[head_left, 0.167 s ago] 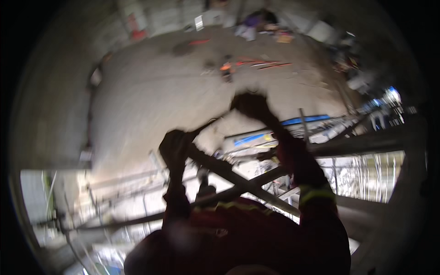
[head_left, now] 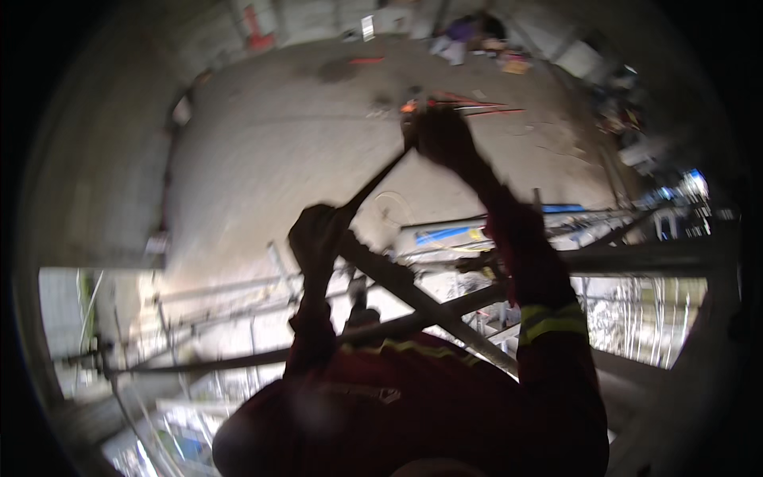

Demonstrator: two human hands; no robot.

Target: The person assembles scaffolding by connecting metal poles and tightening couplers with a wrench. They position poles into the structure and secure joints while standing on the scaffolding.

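Against the light floor, a dark narrow strip [head_left: 378,183] stretches straight between my hands; I cannot tell whether it is a stiff bar or a strap. My left hand [head_left: 315,232] is closed at its lower end, close to the top of a slanting scaffold tube [head_left: 433,319]. Higher and to the right, my right hand [head_left: 447,139] is closed around the other end. Both hands are dark against the light, so single fingers do not show. A dark, lumpy part [head_left: 381,269] sits on the slanting tube just below my left hand.
Another scaffold tube [head_left: 262,359] crosses in front of my body, under the slanting one. Beyond lies a concrete floor [head_left: 262,151] with red bars [head_left: 481,107] and a blue strip [head_left: 445,236]. Openings below show bright ground and more tubes. Piled items [head_left: 477,36] line the far wall.
My right hand has moved up, away from my left hand. The dark strip now runs more steeply and looks straighter. The whole view has shifted slightly.
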